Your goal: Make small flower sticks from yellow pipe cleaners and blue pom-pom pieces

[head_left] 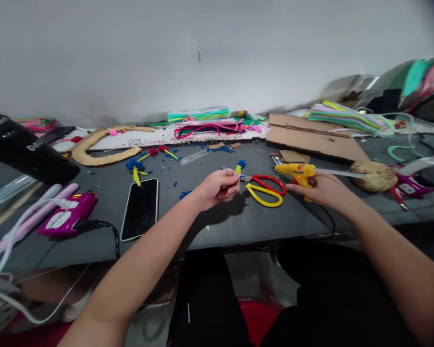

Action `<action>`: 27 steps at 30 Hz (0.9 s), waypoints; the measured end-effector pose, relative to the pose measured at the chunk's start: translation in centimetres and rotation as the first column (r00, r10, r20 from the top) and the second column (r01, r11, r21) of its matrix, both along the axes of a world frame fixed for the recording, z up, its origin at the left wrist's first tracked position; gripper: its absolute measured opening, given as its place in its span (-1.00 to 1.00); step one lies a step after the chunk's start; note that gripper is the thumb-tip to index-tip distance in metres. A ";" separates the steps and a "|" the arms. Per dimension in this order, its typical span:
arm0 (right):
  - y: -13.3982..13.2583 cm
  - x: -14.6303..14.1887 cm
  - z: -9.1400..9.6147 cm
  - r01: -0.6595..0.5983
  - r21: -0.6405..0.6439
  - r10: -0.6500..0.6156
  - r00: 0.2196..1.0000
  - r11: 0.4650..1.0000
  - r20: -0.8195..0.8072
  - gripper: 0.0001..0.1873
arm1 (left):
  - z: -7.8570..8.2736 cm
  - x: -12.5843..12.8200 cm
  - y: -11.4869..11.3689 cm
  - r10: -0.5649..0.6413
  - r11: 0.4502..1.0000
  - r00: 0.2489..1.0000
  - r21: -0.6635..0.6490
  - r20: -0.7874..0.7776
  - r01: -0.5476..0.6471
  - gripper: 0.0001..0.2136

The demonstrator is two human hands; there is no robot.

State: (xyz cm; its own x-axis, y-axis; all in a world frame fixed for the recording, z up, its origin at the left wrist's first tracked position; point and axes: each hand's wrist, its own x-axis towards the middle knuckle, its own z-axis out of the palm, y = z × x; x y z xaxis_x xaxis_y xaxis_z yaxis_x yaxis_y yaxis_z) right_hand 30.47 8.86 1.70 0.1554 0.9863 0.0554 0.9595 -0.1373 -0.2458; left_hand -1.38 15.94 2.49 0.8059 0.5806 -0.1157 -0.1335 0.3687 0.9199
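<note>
My left hand (221, 189) is closed in a pinch near the middle of the table. A small blue and yellow pipe-cleaner flower (240, 166) rises from its fingertips; part of it is hidden by the fingers. To the right, my right hand (320, 187) wraps round the handle of a yellow hot glue gun (295, 170), nozzle pointing left. A glue stick (334, 172) sticks out of its back. Between the hands lie scissors (265, 192) with one red and one yellow handle loop, their blades partly behind my left fingers.
A phone (141, 207) and a purple power strip (70, 214) lie at left, near a black tumbler (29, 147). Another blue and yellow pipe-cleaner piece (135, 169) sits above the phone. Cardboard (311, 137) and pipe-cleaner bundles (198, 114) line the back; a tan roundish object (374, 176) is right.
</note>
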 end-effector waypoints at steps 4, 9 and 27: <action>0.0 -2.9 0.6 0.003 0.076 0.028 0.917 0.997 -0.398 -0.59 | -0.2 0.1 0.1 -0.002 1.000 1.000 -0.009 -0.011 0.002 -0.74; -1.4 -6.7 1.5 0.005 0.132 0.090 0.706 0.991 -0.703 -0.64 | -0.2 0.2 0.2 0.030 0.998 0.997 -0.055 -0.070 -0.033 -0.73; -1.4 -8.9 0.4 -0.127 0.172 0.206 0.779 0.977 -0.593 -0.78 | 0.4 0.0 0.0 -0.006 0.997 0.994 -0.075 -0.113 -0.002 -0.73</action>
State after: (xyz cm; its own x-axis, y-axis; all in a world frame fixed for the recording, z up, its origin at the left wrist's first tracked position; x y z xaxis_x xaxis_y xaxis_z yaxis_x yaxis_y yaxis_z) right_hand 21.52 7.44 2.05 0.0294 0.9922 0.1212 0.6138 0.0778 -0.7857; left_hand -1.38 15.96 2.90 0.7864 0.5653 -0.2490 -0.0295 0.4370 0.8990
